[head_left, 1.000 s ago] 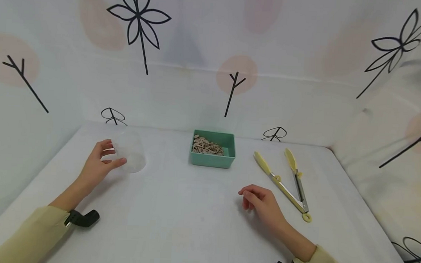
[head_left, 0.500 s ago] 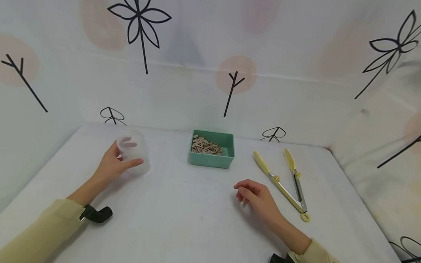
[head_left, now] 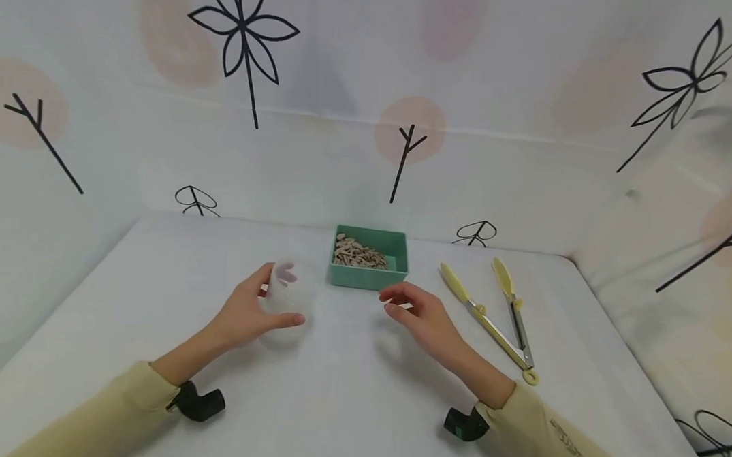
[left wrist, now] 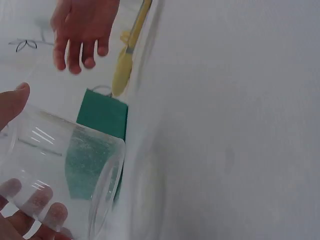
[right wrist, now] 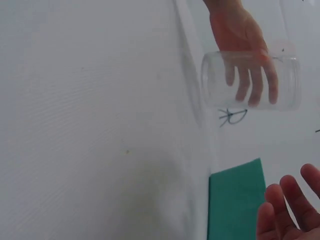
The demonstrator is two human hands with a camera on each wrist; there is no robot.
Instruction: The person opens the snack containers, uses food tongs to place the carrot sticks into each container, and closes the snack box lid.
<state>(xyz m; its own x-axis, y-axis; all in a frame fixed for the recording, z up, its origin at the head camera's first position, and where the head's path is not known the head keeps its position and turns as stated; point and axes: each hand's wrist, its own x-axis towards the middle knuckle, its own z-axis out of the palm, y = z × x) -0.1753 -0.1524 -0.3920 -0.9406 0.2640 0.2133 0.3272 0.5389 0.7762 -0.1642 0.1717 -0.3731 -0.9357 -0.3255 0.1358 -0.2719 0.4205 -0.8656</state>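
A clear, see-through jar point(head_left: 297, 288) is gripped by my left hand point(head_left: 244, 313), thumb on the near side and fingers round the far side. In the right wrist view the jar point(right wrist: 285, 82) shows the left fingers through its wall. Whether its base touches the table, I cannot tell. My right hand point(head_left: 422, 318) hovers just in front of the green box point(head_left: 366, 279), fingers loosely bent and holding nothing. Small greyish-beige pieces point(head_left: 355, 255) lie in the box, mostly toward its left side.
Yellow-handled metal tongs point(head_left: 495, 334) lie spread on the right of the white-covered table point(head_left: 334, 404). Behind the table rises a pale cloth wall point(head_left: 320, 165) with black plant drawings.
My left hand has carried the jar right and nearer to me, toward the middle. The right hand has shifted left and forward, nearer the box. Box and tongs stay put.
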